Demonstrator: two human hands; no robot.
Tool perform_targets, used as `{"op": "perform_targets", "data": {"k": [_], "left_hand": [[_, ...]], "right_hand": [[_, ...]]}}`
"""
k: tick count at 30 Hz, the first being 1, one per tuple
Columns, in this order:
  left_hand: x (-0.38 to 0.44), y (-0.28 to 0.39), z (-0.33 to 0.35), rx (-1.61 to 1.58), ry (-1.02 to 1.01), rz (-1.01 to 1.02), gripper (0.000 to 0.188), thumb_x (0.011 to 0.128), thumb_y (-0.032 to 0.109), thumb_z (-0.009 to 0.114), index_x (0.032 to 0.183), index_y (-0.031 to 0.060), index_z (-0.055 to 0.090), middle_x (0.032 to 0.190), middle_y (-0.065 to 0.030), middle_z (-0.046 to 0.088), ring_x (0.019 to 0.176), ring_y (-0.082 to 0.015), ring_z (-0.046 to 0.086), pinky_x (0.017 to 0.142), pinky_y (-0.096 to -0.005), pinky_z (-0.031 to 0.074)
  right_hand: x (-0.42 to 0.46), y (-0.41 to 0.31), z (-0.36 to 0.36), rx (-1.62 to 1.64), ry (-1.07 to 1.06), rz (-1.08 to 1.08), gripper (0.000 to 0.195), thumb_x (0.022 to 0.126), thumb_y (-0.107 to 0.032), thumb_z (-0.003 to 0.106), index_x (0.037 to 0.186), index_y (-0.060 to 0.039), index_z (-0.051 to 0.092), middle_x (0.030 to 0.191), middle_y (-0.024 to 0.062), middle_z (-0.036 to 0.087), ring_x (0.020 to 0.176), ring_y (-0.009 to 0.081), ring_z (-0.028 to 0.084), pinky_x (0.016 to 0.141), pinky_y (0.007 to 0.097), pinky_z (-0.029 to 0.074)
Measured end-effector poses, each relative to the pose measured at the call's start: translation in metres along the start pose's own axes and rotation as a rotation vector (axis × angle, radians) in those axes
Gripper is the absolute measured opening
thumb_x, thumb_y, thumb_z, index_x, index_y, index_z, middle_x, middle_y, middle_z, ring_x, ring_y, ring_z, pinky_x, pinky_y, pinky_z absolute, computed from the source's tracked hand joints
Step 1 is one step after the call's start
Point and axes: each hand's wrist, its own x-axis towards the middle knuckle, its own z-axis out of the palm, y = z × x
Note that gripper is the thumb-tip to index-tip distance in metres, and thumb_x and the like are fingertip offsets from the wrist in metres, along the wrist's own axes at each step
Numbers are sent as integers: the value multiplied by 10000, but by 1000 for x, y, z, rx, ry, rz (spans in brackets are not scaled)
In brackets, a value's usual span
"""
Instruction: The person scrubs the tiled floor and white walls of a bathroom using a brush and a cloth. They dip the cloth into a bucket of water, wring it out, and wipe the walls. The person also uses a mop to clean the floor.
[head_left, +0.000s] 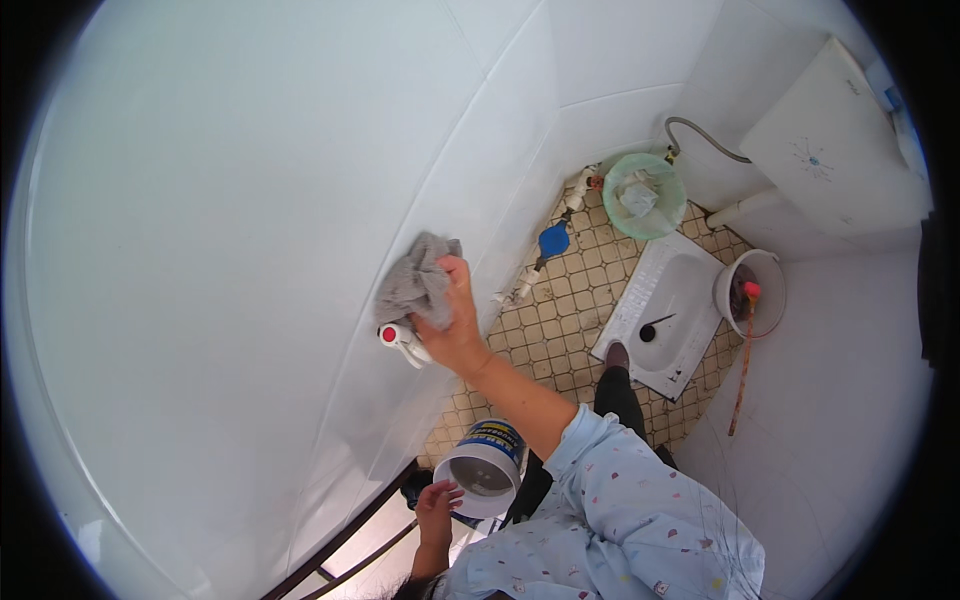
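My right hand (456, 330) presses a crumpled grey cloth (414, 283) against the white tiled wall (300, 247). Just below the cloth, a white tap-like fitting with a red round cap (388, 334) sticks out of the wall. My left hand (437, 504) is low in the view, its fingers apart and bent, overlapping the rim of a white bucket (480, 506) with a blue label. Greyish water stands in this bucket. Whether the fingers touch the rim is not clear, and nothing shows in them.
A squat toilet (679, 300) is set in the tan tiled floor (525, 345). Beyond it are a green-lined bin (645, 196) and pipes with a blue meter-like part (554, 240). At right, a white bucket (766, 319) holds a red-tipped stick (744, 375). A white cistern (825, 150) hangs upper right.
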Motion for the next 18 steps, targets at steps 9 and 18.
{"op": "perform_targets", "data": {"k": [9,18], "left_hand": [[-9,-2,-1,6,-5,16,204,924,45,503,1117,5,551,1016,-142,659,860,-227,675,713,-286,534],[-17,-15,-4,-31,-25,17,198,925,48,508,1114,7,551,1008,-142,663,859,-226,676,718,-294,533]], "right_hand": [[-55,70,-35,248,58,815,454,761,76,650,1169,13,462,1128,92,436,1069,191,490,846,302,489],[1,7,-10,-125,-94,224,357,734,43,678,1069,-5,566,1108,127,408,1026,272,498,871,320,461]]}}
